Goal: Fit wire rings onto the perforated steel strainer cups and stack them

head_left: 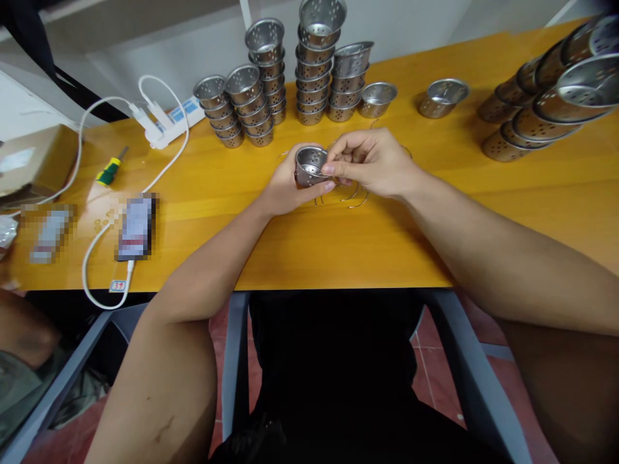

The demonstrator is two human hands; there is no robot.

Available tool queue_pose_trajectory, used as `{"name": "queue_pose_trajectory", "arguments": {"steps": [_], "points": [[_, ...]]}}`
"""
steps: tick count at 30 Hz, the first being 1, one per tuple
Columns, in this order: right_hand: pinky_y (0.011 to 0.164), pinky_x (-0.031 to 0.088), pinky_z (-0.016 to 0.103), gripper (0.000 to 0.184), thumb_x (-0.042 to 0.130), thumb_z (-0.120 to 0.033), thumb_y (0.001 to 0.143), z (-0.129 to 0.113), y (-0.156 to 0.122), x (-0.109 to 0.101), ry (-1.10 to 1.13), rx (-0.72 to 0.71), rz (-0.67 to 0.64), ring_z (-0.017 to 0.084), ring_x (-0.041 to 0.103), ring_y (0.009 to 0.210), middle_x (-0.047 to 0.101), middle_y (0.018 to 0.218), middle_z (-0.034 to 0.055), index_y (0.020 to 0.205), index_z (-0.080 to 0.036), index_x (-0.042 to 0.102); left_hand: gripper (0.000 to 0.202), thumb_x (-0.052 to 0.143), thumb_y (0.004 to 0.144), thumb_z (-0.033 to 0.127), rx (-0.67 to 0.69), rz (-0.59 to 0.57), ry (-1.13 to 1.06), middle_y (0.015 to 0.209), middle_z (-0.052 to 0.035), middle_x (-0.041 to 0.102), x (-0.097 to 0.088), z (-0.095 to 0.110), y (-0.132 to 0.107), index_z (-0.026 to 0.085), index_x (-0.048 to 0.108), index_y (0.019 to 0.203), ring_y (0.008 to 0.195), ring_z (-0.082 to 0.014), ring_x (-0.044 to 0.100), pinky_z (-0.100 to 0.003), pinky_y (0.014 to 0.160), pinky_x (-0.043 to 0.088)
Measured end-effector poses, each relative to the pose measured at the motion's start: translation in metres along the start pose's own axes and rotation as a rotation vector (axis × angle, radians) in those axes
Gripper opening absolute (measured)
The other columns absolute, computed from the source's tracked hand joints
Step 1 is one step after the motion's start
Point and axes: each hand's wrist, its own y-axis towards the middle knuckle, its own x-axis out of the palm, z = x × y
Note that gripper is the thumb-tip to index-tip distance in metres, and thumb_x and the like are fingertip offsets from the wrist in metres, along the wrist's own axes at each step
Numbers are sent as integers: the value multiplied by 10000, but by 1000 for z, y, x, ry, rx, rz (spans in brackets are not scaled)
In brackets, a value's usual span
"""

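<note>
My left hand (289, 187) is wrapped around a small perforated metal cup (307, 169), its open top tilted up toward me. The thumb lies along the near side of the cup. At the cup's right rim, the thumb and index finger of my right hand (370, 161) are pinched together. Whatever they pinch is too small to make out, and the other fingers curl behind. Several thin curved metal wires (358, 196) lie on the table under and beside my hands, partly covered by them.
Stacks of perforated metal cups (313, 84) line the back of the wooden table (309, 258); taller stacks (525, 129) stand at right. A single cup (442, 98) sits between. On the left are a screwdriver (110, 171), power strip (176, 125), cabled phone (136, 227) and cardboard box (43, 161).
</note>
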Motion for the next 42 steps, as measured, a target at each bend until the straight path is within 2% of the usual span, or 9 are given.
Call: {"name": "queue_pose_trajectory", "arguments": {"steps": [7, 14, 18, 21, 25, 29, 33, 38, 42], "points": [[574, 503, 465, 666, 1173, -994, 779, -1, -1, -4, -25, -35, -45, 263, 554, 651, 655, 712, -8, 943, -433, 855, 1060, 1016, 975, 886, 6, 37, 26, 1606, -126, 775, 3, 2, 1, 323, 570, 1753, 1507, -357, 833, -641, 1392, 694], [666, 569, 465, 704, 1136, -994, 858, 4, -6, -5, -98, -60, -27, 285, 650, 747, 706, 803, 31, 1025, -368, 860, 1122, 1025, 931, 953, 14, 56, 3, 1601, -122, 789, 5, -2, 3, 316, 572, 1736, 1477, -348, 857, -605, 1344, 726], [643, 535, 430, 757, 1085, -1052, 882, 17, -3, -6, -136, -144, -12, 252, 601, 711, 714, 839, 24, 1091, -357, 869, 1081, 933, 1015, 968, 40, 33, 59, 1634, -121, 769, 3, -7, 1, 311, 534, 1775, 1521, -341, 841, -623, 1367, 715], [629, 539, 419, 738, 1073, -1013, 942, 28, 0, -8, -199, -266, 82, 218, 584, 714, 817, 1072, 38, 1272, -378, 889, 1030, 885, 1073, 947, 30, 41, 85, 1679, -121, 752, 1, -10, 2, 320, 492, 1790, 1566, -341, 821, -641, 1393, 721], [651, 601, 406, 474, 991, -774, 1164, 33, 2, -12, -317, -500, 178, 179, 667, 768, 820, 1378, 106, 1334, -336, 935, 980, 1073, 1006, 779, 108, 139, 15, 1634, -58, 818, -1, -15, 6, 406, 522, 1725, 1457, -279, 859, -523, 1302, 798], [944, 759, 576, 467, 885, -842, 1200, 30, 0, -13, -403, -486, 161, 359, 825, 1137, 862, 1388, 130, 1265, -391, 990, 1026, 958, 1028, 929, 86, 138, 62, 1662, -81, 769, -2, -18, 7, 369, 487, 1747, 1538, -315, 836, -589, 1368, 745], [1356, 651, 802, 560, 913, -967, 1106, 28, -3, -11, -431, -394, 104, 497, 770, 1506, 860, 1459, 131, 1283, -445, 1016, 1070, 881, 1035, 1007, 9, 100, 123, 1680, -104, 731, -3, -12, 4, 343, 464, 1763, 1555, -345, 793, -672, 1408, 695], [1432, 595, 830, 558, 939, -902, 1125, 42, -3, -5, -432, -408, 31, 518, 747, 1607, 816, 1603, 144, 1419, -433, 1015, 1081, 926, 983, 1022, 38, 107, 46, 1622, -73, 804, -5, -8, 4, 404, 481, 1751, 1450, -321, 808, -677, 1322, 759], [1439, 593, 819, 551, 973, -851, 1124, 48, -3, -2, -447, -414, 44, 520, 731, 1634, 786, 1670, 137, 1485, -434, 978, 1125, 908, 971, 1052, -24, 61, 122, 1712, -73, 781, -9, -6, 3, 437, 427, 1781, 1552, -354, 772, -724, 1425, 706]]}}
